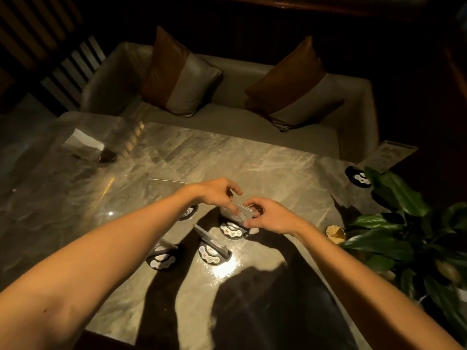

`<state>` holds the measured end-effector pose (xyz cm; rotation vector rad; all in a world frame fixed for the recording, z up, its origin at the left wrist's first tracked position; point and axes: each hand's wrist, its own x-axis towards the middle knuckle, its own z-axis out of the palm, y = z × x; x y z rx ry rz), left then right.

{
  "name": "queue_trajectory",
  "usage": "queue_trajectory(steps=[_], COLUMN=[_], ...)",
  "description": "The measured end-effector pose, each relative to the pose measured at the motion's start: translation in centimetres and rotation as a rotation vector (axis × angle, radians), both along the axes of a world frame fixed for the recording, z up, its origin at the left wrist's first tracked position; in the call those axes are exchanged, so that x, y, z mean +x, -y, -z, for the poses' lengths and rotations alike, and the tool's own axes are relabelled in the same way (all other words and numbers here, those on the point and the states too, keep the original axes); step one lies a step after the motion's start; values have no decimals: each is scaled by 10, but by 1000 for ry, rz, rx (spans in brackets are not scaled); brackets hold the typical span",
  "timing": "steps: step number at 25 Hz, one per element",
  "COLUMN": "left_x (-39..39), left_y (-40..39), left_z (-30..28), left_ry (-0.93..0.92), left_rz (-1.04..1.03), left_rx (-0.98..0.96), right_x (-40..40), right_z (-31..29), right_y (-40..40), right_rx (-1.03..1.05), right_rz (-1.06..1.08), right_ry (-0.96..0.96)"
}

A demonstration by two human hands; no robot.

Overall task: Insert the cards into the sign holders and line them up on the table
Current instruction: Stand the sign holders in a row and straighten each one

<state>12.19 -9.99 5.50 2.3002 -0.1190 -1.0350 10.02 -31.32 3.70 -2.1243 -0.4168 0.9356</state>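
Both hands meet over the middle of the marble table (265, 162). My left hand (217, 192) and my right hand (270, 215) pinch the two ends of a clear acrylic sign holder (238, 213), which stands over a black round base (231, 229). A second holder on a black base (212, 251) stands just in front, and a third (161, 256) lies partly under my left forearm. Another base (188, 210) peeks out behind my left wrist. A clear flat panel (166, 181) stands further back. I cannot tell whether a card is inside the held holder.
A black base (358, 178) and a clear stand (389, 152) sit at the far right corner by a leafy plant (404, 231). A toothpick holder (334, 233) is near the plant. A napkin holder (86, 145) stands far left. A sofa with cushions (227, 114) lies behind the table.
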Motion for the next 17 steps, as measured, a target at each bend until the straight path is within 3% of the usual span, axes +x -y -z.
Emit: queue_trajectory(steps=[4, 10, 17], left_x=[-5, 18, 93], left_y=[-14, 17, 105], left_z=[25, 17, -9], left_ry=[145, 264, 350], left_rz=[-20, -282, -455], left_rx=[58, -141, -351], right_x=[-3, 35, 129], right_z=[18, 1, -46], right_y=[-9, 27, 99], right_rx=[-10, -10, -48], right_rz=[114, 286, 332], right_ry=[144, 178, 272])
